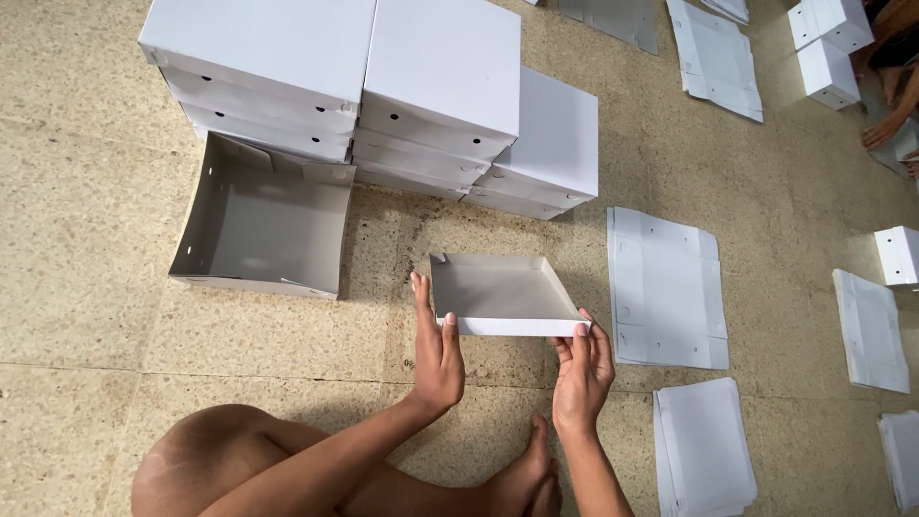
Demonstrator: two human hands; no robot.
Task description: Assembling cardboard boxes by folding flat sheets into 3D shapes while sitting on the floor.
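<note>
Head view: person sits cross-legged on the speckled stone floor (86, 239), both hands on a shallow white cardboard tray (498, 292) that is partly folded up. The tray sits on the floor just in front of the person's feet, its near wall turned up. Left hand (436, 349) lies flat along the tray's near-left corner, fingers (421, 297) straight and pressed to the side wall, not curled round it. Right hand (582, 369) pinches the near-right corner, fingertips closed on the upturned edge.

Step in hand, by the look of it: standing up and locking the near wall of a box half. The next move likely calls for tucking the corner flaps so the wall stays up; the far-right side looks still low.

Around: open grey-lined box half (263, 225) to the left, stacks of finished white boxes (383, 86) behind it, flat die-cut blank (665, 287) just right of the tray, pile of blanks (704, 445) near the right hand. Another person's hand (885, 129) at the upper-right edge, well apart.
</note>
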